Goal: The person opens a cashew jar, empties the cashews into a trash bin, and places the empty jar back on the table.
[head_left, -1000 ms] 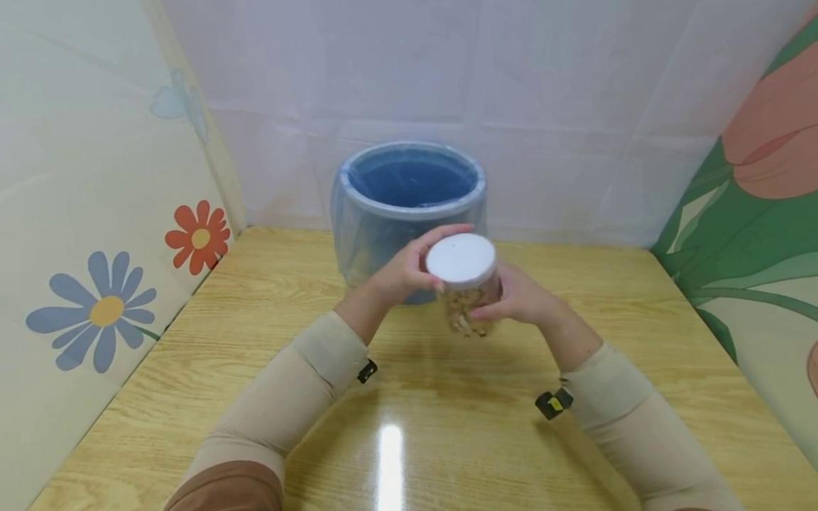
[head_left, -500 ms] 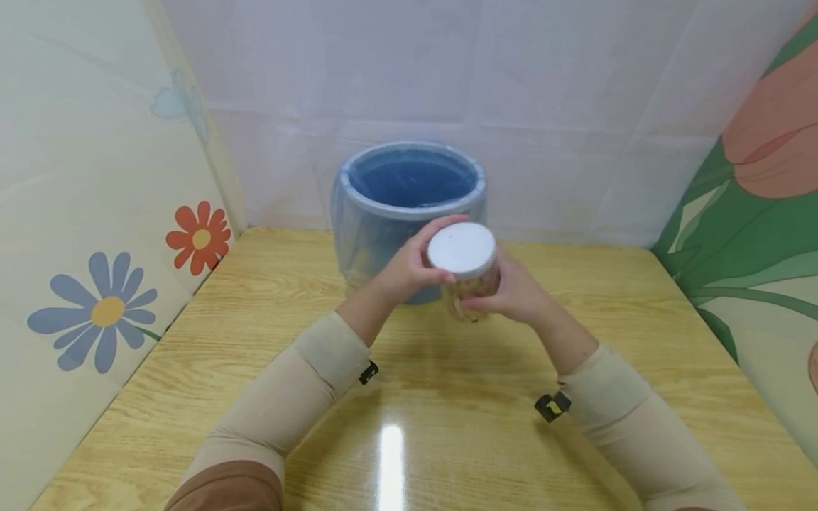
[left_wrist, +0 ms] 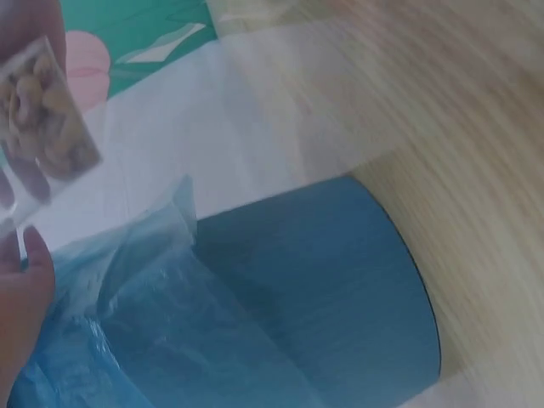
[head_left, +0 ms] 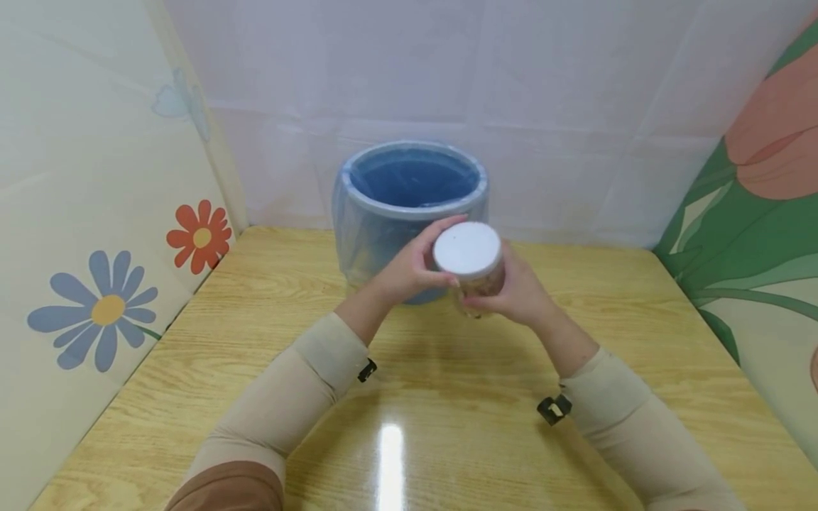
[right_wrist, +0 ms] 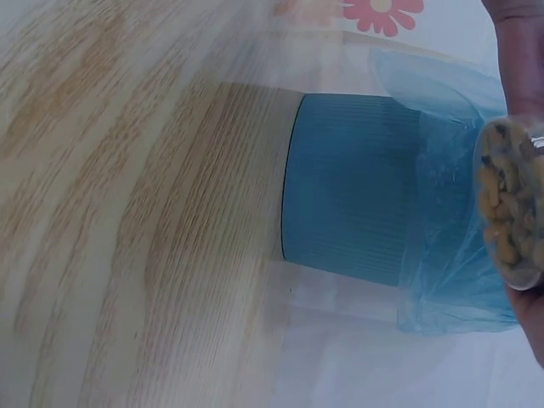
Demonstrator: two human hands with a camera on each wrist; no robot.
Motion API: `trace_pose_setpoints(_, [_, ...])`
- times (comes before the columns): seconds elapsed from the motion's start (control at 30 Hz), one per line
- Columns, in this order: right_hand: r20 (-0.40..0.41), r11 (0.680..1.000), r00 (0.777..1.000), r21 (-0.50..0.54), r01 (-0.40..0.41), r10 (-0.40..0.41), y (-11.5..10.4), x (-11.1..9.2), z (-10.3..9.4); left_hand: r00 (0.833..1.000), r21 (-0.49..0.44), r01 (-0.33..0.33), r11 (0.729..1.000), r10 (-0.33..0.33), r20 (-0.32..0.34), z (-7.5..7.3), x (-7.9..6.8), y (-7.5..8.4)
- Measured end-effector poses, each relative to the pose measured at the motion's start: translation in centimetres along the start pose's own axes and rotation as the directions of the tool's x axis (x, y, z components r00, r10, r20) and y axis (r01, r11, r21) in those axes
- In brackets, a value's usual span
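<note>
A clear jar [head_left: 482,285] with a white lid [head_left: 467,248] is held up above the table, tilted a little toward the head camera. Its contents look like cashew nuts in the left wrist view, where the jar [left_wrist: 51,119] is at the upper left. My left hand [head_left: 412,268] curls round the lid's edge from the left, thumb in front. From the right, my right hand [head_left: 520,287] grips the jar's body. The jar's base [right_wrist: 512,204] faces the right wrist camera, nuts visible through it. The far fingers of both hands are partly hidden behind the jar.
Just behind the hands stands a blue bin [head_left: 409,241], lined with a translucent blue bag folded over its rim [head_left: 415,211]. The wooden table [head_left: 460,426] meets a white cloth backdrop [head_left: 543,106] behind it. Flower-printed panels [head_left: 89,177] rise at both sides.
Both hands have raised the jar slightly, and it has shifted a touch to the right. The lid stays on, and both hands keep hold. The bin has not moved.
</note>
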State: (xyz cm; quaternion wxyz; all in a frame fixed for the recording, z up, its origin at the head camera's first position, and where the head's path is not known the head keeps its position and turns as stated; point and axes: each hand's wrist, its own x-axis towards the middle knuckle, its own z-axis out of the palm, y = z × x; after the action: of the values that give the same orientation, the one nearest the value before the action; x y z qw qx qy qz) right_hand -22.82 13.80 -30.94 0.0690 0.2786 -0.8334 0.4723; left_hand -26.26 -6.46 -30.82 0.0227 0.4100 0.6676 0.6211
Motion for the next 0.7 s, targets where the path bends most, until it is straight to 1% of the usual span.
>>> trace_pose_setpoints(0.1, [0.019, 0.999, 0.999, 0.033, 0.029, -0.030, -0.9, -0.3, -0.3, 0.998, -0.015, -0.018, 1.000, 0.019, 0.062, -0.5, -0.1, -0.1])
trace_pose_setpoints(0.2, [0.041, 0.995, 0.998, 0.089, 0.038, -0.041, -1.1, -0.4, -0.5, 0.992, -0.077, -0.044, 0.996, 0.052, 0.115, -0.9, -0.2, -0.1])
trace_pose_setpoints(0.33, [0.075, 0.987, 0.996, 0.152, 0.044, -0.055, -1.1, -0.3, -0.8, 0.985, -0.155, -0.061, 0.986, 0.085, 0.151, -1.3, -0.2, -0.2])
trace_pose_setpoints(0.47, [0.100, 0.981, 0.990, 0.181, 0.077, -0.096, -0.5, -0.1, -0.9, 0.981, -0.194, -0.057, 0.979, 0.091, 0.170, -1.7, -0.3, -0.4])
trace_pose_setpoints(0.6, [0.130, 0.964, 0.980, 0.241, 0.115, -0.149, 1.2, -0.1, -0.8, 0.980, -0.220, -0.047, 0.974, 0.088, 0.180, -1.9, -0.5, -0.6])
trace_pose_setpoints(0.7, [0.157, 0.949, 0.970, 0.285, 0.135, -0.185, 2.5, -0.1, -0.8, 0.980, -0.226, -0.030, 0.974, 0.073, 0.185, -1.8, -0.6, -0.6])
